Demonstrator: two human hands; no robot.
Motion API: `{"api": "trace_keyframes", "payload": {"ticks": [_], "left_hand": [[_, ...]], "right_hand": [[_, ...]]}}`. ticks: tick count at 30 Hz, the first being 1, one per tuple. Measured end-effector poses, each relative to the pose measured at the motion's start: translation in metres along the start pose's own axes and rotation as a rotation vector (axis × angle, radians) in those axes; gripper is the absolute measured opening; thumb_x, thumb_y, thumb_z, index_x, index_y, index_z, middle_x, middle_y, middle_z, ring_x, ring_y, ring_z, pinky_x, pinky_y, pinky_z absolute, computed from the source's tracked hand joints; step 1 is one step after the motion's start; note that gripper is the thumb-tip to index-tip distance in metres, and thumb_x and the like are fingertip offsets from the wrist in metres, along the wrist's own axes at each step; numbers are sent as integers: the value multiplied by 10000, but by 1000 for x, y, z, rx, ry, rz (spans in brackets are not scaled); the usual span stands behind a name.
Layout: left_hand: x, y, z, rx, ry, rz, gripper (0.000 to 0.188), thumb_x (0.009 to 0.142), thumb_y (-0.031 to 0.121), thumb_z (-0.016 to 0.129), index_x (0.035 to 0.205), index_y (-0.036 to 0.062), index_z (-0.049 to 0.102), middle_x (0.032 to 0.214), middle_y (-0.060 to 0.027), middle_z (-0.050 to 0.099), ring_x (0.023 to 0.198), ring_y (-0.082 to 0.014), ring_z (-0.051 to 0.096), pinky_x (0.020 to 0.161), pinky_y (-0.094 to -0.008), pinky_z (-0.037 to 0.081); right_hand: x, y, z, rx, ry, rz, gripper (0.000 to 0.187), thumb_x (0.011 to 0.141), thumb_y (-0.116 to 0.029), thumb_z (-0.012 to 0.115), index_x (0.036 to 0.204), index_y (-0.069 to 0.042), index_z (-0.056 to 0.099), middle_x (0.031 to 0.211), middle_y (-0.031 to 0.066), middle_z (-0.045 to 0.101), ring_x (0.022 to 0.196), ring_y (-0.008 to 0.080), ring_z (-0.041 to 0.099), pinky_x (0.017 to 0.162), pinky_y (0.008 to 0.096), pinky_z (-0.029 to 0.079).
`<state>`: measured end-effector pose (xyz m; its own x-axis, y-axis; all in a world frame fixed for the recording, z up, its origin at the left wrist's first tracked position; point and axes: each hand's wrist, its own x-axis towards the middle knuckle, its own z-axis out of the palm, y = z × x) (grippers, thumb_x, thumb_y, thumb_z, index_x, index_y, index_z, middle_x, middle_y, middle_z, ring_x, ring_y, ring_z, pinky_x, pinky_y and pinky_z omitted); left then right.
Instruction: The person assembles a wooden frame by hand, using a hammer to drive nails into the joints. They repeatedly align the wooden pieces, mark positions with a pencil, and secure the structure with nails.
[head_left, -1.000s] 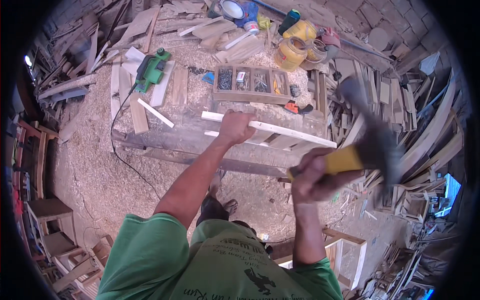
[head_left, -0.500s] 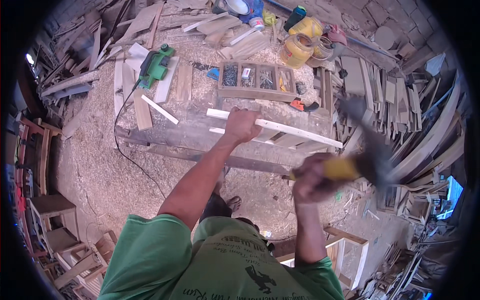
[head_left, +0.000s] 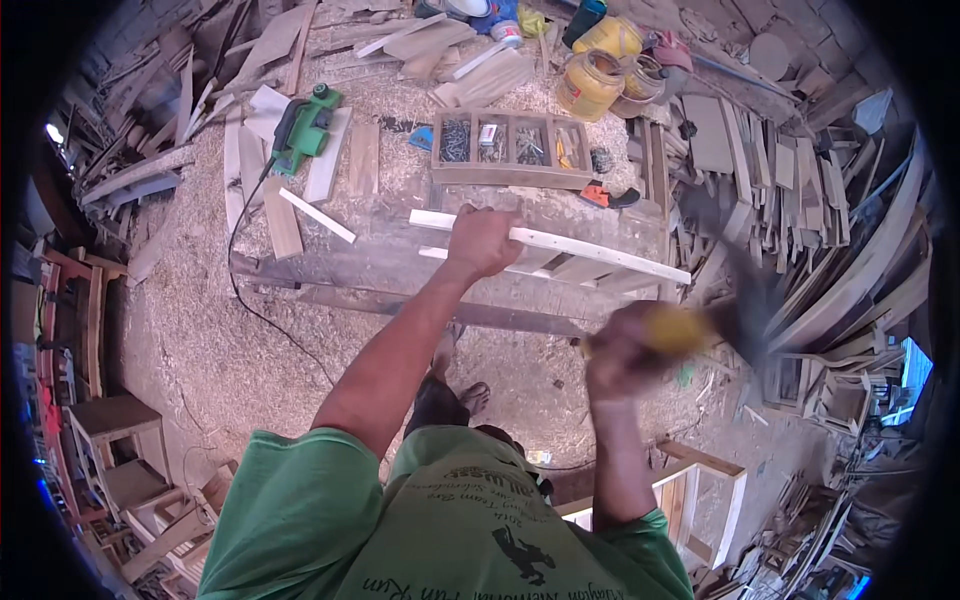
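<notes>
My left hand point(head_left: 485, 241) is closed round the upper strip of a narrow pale wooden frame point(head_left: 600, 256), near its left end. The frame stands on the workbench point(head_left: 350, 290), with short slats between its two long strips. Small dark spots dot the upper strip. To the right, my right hand point(head_left: 622, 352) grips a hammer point(head_left: 680, 330) by its yellow handle. Motion smears the hammer's dark head, which is raised off to the right of the frame's right end. The hammer is apart from the wood.
Beyond the frame lies a divided wooden box point(head_left: 510, 178) with nails and screws. A green power planer point(head_left: 308, 130), its cord trailing, rests on boards at left. An orange-and-black tool point(head_left: 608, 196) and yellow jars point(head_left: 590, 85) are farther back. Stacked wood point(head_left: 770, 190) fills the right.
The hammer stays raised in my right hand, still blurred, with only a slight shift. My left hand keeps its hold on the frame. The whole view has shifted slightly.
</notes>
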<state>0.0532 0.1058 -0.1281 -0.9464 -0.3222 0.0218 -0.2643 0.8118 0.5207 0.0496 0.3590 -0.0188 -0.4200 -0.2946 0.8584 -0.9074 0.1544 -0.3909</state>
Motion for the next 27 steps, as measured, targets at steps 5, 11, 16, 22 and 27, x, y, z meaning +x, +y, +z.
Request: {"api": "trace_keyframes", "payload": {"ticks": [5, 11, 16, 22, 27], "left_hand": [[6, -9, 2, 0, 62, 43, 300, 883, 351, 819, 1172, 271, 826, 1026, -120, 822, 1030, -317, 763, 1067, -470, 449], [1, -3, 2, 17, 15, -8, 289, 856, 419, 878, 1099, 269, 835, 932, -106, 816, 1018, -313, 765, 1072, -472, 444], [2, 4, -2, -11, 21, -7, 289, 867, 364, 835, 1141, 272, 831, 946, -121, 819, 1023, -325, 768, 1055, -487, 448], [-8, 0, 6, 3, 30, 16, 314, 877, 343, 790, 1175, 252, 829, 943, -140, 820, 975, -340, 776, 1023, -497, 472], [-2, 3, 4, 13, 77, 22, 311, 869, 348, 802, 1159, 241, 834, 867, -139, 801, 922, -343, 776, 1029, -473, 462]], "right_hand": [[-49, 4, 20, -117, -603, 655, 674, 1125, -98, 585, 1751, -113, 335, 900, 290, 741, 659, 488, 673, 648, 536, 554], [25, -28, 4, 107, -66, 310, 554, 1119, -65, 583, 1639, 33, 417, 1085, 217, 727, 792, 262, 688, 737, 388, 563], [-47, 6, 9, -259, -483, 358, 417, 1081, -81, 636, 1498, -68, 609, 1054, 288, 720, 807, 480, 730, 744, 504, 604], [-12, -26, 15, -46, -438, 537, 617, 1072, -18, 637, 1666, -129, 511, 1029, 313, 724, 785, 499, 732, 681, 531, 575], [-33, -6, 18, -142, -376, 406, 705, 1090, -62, 631, 1745, -199, 407, 977, 320, 735, 748, 522, 711, 669, 537, 567]]}}
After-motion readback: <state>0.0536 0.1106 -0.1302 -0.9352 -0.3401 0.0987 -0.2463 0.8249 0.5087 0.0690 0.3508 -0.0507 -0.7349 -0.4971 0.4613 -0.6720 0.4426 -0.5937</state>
